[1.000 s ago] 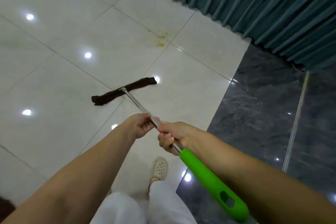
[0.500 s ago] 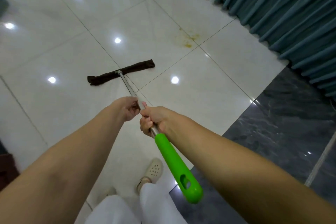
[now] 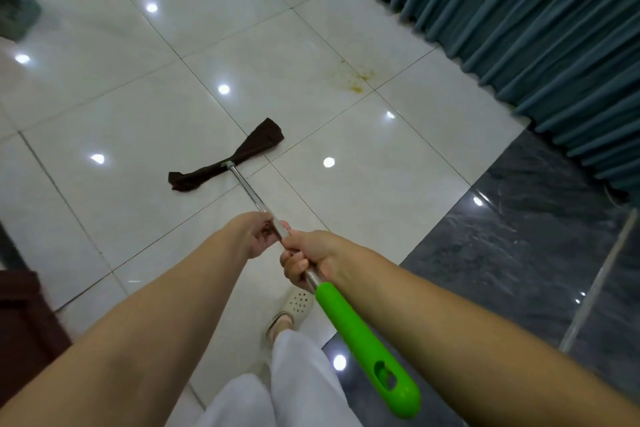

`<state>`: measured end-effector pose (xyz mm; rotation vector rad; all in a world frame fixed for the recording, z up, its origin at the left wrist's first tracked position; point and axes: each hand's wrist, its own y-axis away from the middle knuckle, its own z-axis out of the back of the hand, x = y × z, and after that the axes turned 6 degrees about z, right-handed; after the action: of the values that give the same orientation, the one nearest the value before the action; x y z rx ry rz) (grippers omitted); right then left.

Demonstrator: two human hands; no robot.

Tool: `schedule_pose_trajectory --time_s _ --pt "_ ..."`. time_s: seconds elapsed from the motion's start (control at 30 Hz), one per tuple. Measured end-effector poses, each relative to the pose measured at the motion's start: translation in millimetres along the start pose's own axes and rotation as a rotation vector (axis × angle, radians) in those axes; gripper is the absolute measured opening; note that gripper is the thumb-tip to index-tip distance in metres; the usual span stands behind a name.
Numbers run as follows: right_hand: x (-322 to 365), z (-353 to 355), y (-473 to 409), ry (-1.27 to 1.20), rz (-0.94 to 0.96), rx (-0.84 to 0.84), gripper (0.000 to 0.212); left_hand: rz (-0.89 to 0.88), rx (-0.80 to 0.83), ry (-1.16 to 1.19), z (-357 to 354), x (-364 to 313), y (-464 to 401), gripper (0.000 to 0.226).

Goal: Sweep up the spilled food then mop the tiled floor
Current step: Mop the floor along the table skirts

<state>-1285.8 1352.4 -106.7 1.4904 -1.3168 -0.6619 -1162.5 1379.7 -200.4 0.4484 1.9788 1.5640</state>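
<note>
Head view — glossy white tiles (image 3: 145, 107) (stained (image 3: 356, 80)) beside teal curtain (image 3: 519, 17).

mop head (image 3: 227, 158) lies on the tiles (image 3: 346, 204), stain (image 3: 356, 80) beyond it, seemingly near the curtain (image 3: 519, 21).

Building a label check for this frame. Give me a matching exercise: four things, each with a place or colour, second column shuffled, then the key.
Column 1
1. mop cloth
2. mop grip
3. stain
4. curtain

Column 2
A. bright green, below the right hand
B. yellowish, on a white tile near the curtain
C. teal, pleated, along the upper right
D. dark brown, flat on the white floor ahead of the left hand

Pairs: 1-D, 2-A, 3-B, 4-C
</note>
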Motion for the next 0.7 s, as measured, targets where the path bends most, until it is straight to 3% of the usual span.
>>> schedule_pose_trajectory --time_s 0.37,0.7 --pt "-155.0 38.9 91.9 -0.058 0.053 -0.091 0.037 0.105 0.128 -0.027 25.4 154.6 73.0 0.029" --pt "-213.0 87.4 161.5 -0.289 0.107 -0.132 0.026 0.175 0.232 -0.157 -12.5 231.9 110.1 0.030"
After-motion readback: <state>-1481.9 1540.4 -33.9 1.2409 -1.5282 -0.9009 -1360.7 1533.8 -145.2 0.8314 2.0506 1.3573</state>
